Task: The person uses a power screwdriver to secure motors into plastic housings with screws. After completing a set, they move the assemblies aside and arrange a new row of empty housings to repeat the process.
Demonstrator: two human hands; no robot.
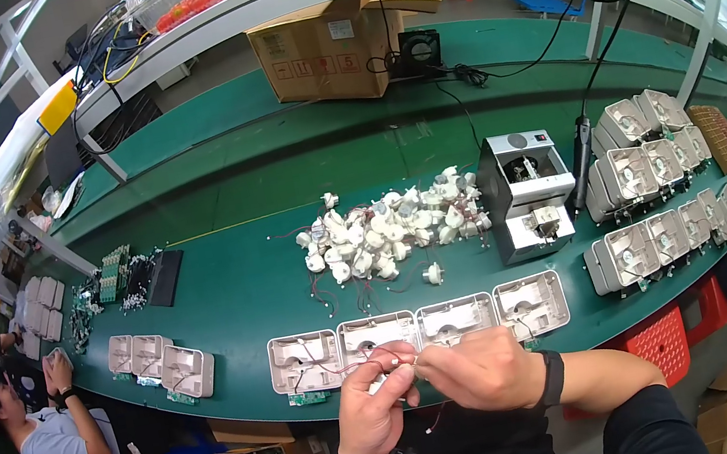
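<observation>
You hold both hands together over the near edge of the green table (239, 293), just in front of the row of four pale casings (429, 322). Your left hand (372, 412) is curled, thumb pressed toward the fingers, closed round thin reddish wires (361, 365) and what looks like a small white part. Your right hand (491, 370) is in a tight pinch on the wires where the fingertips meet; probably one hand steadies them while the other works finely. The casings lie hollow side up, side by side, likely so each interior stays within easy reach. The pile of white parts (384, 233) sits just beyond them, perhaps for the same reason, with the grey machine (529, 198) to its right.

Your fingers hide most of the white part, and you can't tell from here what the wire tips touch. Your hands also cover the near edges of the middle casings. The far stacks of casings (635, 169) shrink and bend toward the right rim, so their contents are hard to read.
</observation>
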